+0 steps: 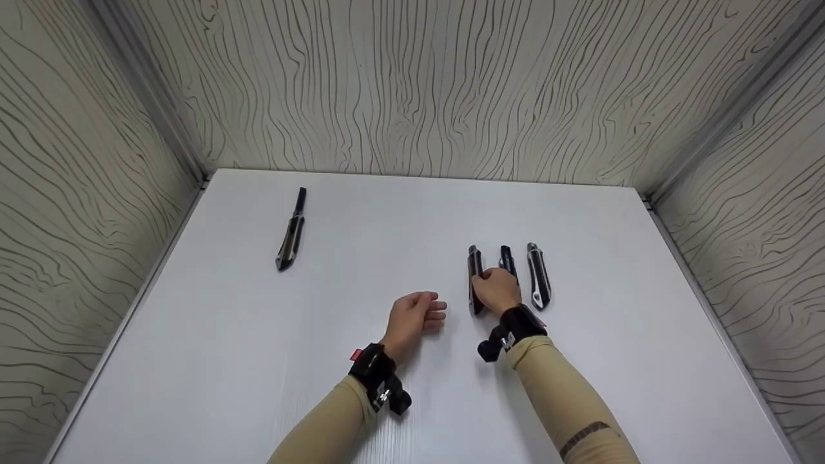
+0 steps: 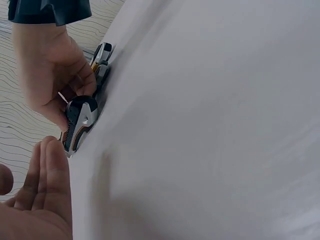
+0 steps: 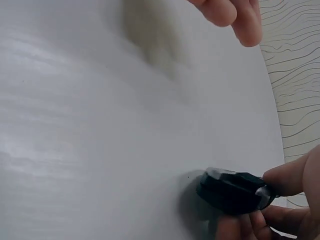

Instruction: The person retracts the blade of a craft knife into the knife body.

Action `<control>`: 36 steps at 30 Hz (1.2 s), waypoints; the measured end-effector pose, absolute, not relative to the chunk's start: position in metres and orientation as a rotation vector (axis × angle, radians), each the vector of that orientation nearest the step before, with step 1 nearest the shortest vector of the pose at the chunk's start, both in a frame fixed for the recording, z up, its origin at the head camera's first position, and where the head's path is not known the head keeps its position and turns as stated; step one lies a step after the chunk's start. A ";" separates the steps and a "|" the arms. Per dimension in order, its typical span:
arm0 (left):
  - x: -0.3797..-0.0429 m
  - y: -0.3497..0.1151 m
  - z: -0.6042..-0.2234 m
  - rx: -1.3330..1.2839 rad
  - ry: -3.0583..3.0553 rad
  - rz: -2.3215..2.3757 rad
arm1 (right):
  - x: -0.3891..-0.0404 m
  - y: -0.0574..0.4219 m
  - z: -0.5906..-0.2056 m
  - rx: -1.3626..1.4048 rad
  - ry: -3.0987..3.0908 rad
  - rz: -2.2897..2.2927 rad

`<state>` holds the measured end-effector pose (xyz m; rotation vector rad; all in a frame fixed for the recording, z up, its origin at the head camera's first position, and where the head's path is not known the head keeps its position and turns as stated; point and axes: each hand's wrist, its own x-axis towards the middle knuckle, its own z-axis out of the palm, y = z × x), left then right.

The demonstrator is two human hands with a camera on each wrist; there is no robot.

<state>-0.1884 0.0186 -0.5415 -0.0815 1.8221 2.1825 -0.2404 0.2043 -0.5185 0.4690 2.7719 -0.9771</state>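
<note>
My right hand (image 1: 496, 291) pinches a dark utility knife (image 1: 475, 280), the leftmost of a row of three. In the right wrist view, the thumb and fingers lie on either side of that knife (image 3: 235, 192); its grey-and-black butt end (image 2: 82, 120) shows in the left wrist view. The middle utility knife (image 1: 507, 258) is partly hidden behind the right hand. To the right of the hand lies a third utility knife (image 1: 539, 276) with silver edging. My left hand (image 1: 412, 319) hovers left of the row, fingers loosely bent, holding nothing.
A fourth utility knife (image 1: 291, 238), its dark blade out and pointing away, lies far left on the white table (image 1: 374, 238). Wood-patterned panels (image 1: 412, 90) rise at the back and both sides. Black camera straps sit on both wrists.
</note>
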 end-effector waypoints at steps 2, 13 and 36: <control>-0.188 0.019 -0.542 -0.074 1.825 2.181 | -0.240 0.206 -0.518 0.452 2.761 -0.976; -0.188 0.022 -0.541 -0.086 1.858 2.141 | -0.241 0.217 -0.514 0.452 2.765 -0.928; -0.236 -0.063 -0.517 -0.220 2.558 1.585 | -0.243 0.181 -0.493 0.211 2.782 -1.167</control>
